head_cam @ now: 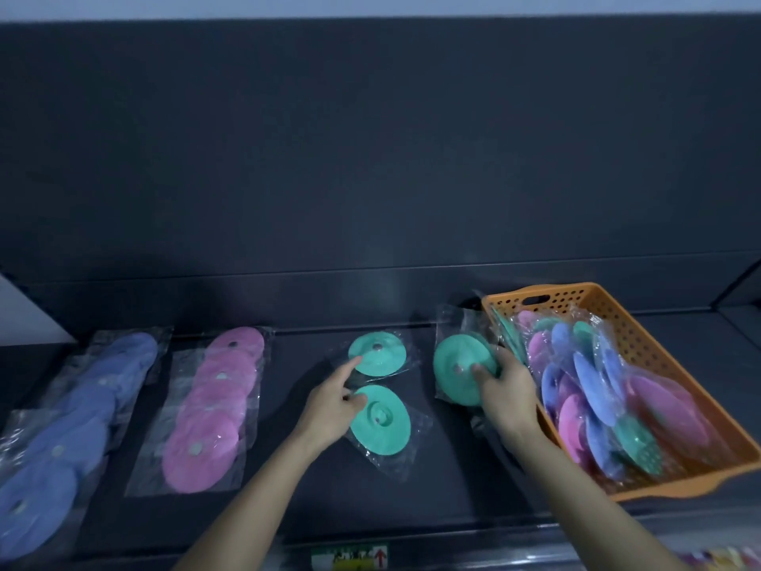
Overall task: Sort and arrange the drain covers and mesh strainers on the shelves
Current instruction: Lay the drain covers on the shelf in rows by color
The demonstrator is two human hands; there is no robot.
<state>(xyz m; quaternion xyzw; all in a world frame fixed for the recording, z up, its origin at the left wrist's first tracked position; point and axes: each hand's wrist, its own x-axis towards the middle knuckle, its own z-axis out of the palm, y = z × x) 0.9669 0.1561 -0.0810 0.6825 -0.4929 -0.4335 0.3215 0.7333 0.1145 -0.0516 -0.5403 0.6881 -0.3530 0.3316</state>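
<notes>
Left of the orange basket (642, 344) your right hand (504, 389) grips a bagged green cover (453, 360); further left, your left hand (329, 410) touches a second cover (381, 352) with a straight forefinger.

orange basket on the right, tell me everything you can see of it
The orange basket is a rectangular tray that looks like plastic, its walls pierced with round holes, with a slot handle in the far end and a curved lip at the near end. It sits at an angle on the dark shelf. Inside, bagged drain covers in pink, blue and green lean overlapping. The right hand, gripping a green cover, is close beside its left wall.
</notes>
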